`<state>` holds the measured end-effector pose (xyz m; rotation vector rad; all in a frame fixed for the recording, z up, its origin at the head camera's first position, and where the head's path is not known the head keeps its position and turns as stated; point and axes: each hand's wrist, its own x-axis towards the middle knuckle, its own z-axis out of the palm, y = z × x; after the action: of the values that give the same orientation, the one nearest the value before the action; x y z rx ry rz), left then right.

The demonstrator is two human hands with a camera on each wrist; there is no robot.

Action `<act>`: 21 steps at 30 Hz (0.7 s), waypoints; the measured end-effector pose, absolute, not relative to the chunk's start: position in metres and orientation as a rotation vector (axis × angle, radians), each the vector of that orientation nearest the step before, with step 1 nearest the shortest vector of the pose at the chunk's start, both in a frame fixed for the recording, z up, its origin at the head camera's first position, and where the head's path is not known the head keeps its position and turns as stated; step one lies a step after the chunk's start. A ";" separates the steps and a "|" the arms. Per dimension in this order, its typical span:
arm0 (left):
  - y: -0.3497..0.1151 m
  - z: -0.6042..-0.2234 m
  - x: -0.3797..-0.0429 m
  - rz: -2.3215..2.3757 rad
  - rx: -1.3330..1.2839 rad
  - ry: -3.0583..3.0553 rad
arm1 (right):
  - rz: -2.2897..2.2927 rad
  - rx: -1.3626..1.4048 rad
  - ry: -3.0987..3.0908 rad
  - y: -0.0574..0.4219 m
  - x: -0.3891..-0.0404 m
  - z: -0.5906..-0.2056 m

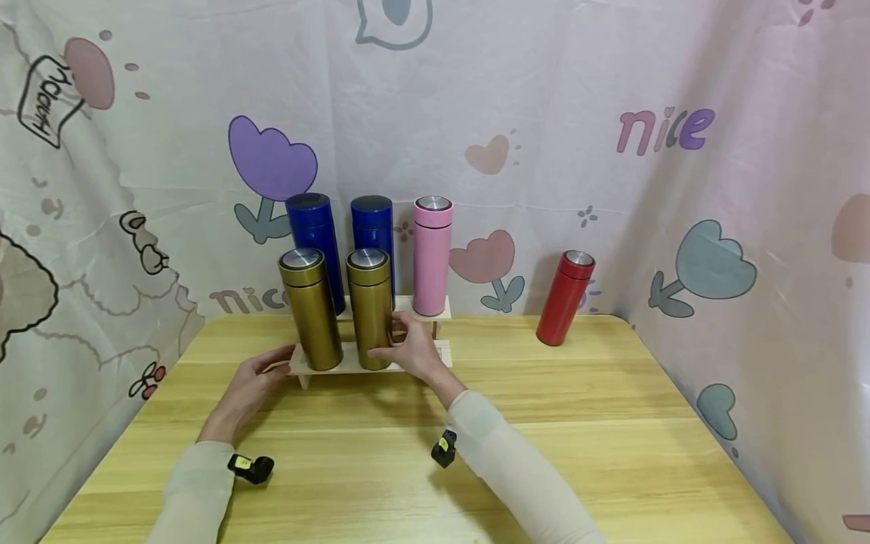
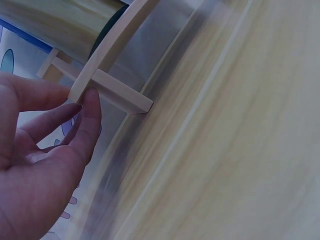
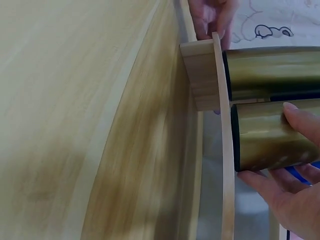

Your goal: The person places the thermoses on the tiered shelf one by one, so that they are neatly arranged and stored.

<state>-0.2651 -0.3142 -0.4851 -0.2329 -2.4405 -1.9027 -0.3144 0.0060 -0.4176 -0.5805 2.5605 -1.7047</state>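
Observation:
My right hand grips the lower part of a gold thermos bottle, which stands upright on the front step of a two-tier wooden rack. In the right wrist view, thumb and fingers lie on opposite sides of that bottle, its base against the board. My left hand pinches the left end of the front board, fingertips at its edge. A second gold thermos stands to the left on the same step. Behind, two blue thermoses and a pink thermos stand on the upper step.
A red thermos stands apart on the wooden table, right of the rack. A patterned cloth hangs behind the table and along both sides. Each wrist carries a small black camera.

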 end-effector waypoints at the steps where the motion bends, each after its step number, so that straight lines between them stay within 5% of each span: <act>1: -0.314 -0.485 -0.265 -1.899 -0.232 -2.441 | -1.700 -0.579 2.564 0.006 -0.314 -0.417; 21: -0.315 -0.485 -0.266 -1.873 -0.225 -2.472 | -1.690 -0.604 2.538 0.010 -0.318 -0.420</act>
<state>-0.2663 -0.3149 -0.4848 -0.2252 -2.4719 -1.8728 -0.3176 0.0101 -0.4198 -0.6042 2.5376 -1.6903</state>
